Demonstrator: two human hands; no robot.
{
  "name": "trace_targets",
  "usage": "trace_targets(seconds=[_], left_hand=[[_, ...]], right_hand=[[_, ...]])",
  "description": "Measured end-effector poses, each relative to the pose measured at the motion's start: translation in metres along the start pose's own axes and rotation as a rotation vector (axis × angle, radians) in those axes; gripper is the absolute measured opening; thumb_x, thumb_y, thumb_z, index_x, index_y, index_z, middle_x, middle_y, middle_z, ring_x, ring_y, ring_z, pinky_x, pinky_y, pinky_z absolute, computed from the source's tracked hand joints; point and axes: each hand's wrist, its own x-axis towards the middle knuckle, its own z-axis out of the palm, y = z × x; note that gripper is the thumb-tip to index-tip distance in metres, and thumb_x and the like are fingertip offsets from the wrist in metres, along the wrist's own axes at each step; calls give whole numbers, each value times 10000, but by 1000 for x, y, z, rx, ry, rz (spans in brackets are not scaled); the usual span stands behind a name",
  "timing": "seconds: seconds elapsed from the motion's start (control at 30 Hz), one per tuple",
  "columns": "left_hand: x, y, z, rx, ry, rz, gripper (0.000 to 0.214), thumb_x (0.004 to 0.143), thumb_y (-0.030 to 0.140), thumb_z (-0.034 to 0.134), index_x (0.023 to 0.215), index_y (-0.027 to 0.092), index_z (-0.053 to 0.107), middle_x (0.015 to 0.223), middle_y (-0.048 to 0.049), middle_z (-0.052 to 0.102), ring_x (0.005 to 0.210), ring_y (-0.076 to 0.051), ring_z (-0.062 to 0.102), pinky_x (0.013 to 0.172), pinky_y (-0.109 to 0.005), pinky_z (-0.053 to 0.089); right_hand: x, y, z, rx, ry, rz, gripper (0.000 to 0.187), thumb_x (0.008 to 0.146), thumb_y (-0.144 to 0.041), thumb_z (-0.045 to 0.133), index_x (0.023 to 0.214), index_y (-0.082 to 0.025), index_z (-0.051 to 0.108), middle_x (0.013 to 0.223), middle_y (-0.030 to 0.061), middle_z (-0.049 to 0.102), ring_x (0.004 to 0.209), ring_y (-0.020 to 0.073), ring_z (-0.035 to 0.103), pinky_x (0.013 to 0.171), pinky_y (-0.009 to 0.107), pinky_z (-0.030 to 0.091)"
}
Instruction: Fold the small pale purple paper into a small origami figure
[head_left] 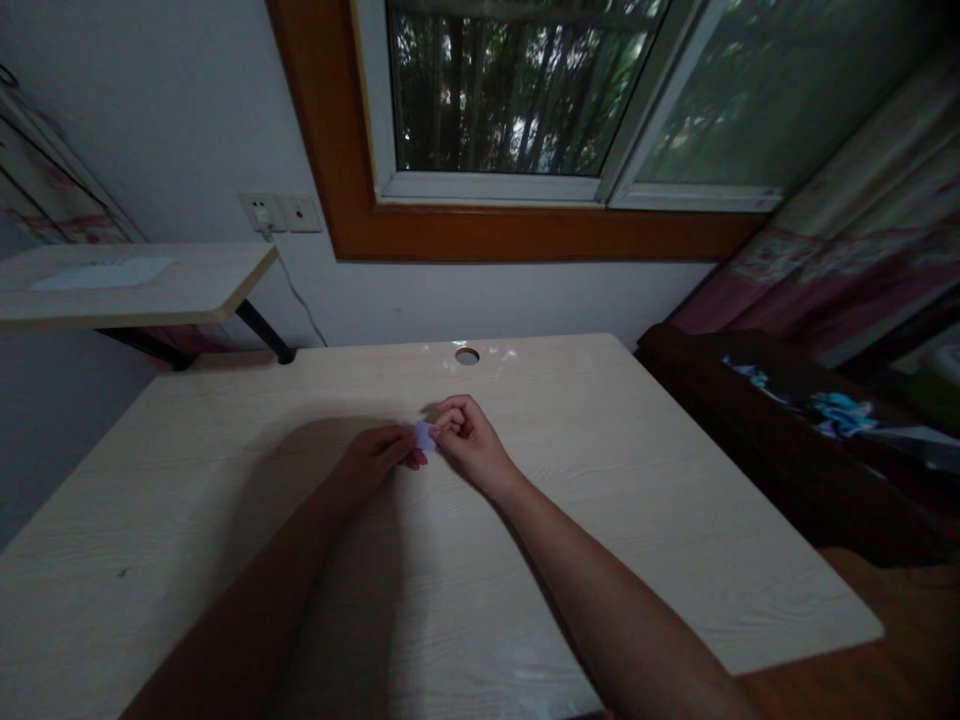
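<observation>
A small, pale lavender piece of what looks like paper [424, 436] is stretched between my two hands over the desk. My left hand [381, 447] pinches its left edge with thumb and fingers. On the other side, my right hand [469, 438] grips the right edge between thumb and index finger, its other fingers curled. The fingertips cover both ends of the piece, so its full shape is hidden. Beneath the hands lies the light wood-grain desk [600, 450], with the shadow of my arms on it.
A raised shelf [217, 275] on black legs stands at the desk's back left, a sheet of paper [105, 273] on it. Behind it, a cable [300, 300] hangs from a wall socket [262, 213]. A round hole [467, 356] pierces the desk's back. Dark furniture [750, 430] stands at right.
</observation>
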Motion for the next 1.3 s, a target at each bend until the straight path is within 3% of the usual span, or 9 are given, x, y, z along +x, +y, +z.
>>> trace_targets(seconds=[0.43,0.8,1.0,1.3], left_hand=[[-1,-1,0,72,43,5,326,891,391,547,721,161,705,727,-42,730,690,-158,662,710,-262,507],[0,-1,0,41,1,-6,333,912,389,512,868,155,743,820,-70,761,746,-169,694,709,-269,528],[0,-1,2,-19,103,-10,293,888,378,545,854,142,715,768,-62,743,708,-162,689,709,-279,549],[0,-2,4,-95,140,20,253,900,353,542,882,138,676,800,-56,713,700,-146,668,687,-258,532]], right_hand=[[1,-1,1,14,46,12,345,729,-301,750,979,-244,520,726,-43,620,633,127,577,635,273,470],[2,-2,-1,-42,115,-14,299,741,-280,711,960,-238,512,719,-40,586,638,125,548,640,268,445],[5,-5,-5,-64,217,-50,291,735,-293,695,946,-234,504,719,-34,572,639,125,528,625,258,426],[4,-2,-4,-63,157,-46,280,753,-272,701,960,-232,516,739,-32,576,652,122,538,630,257,421]])
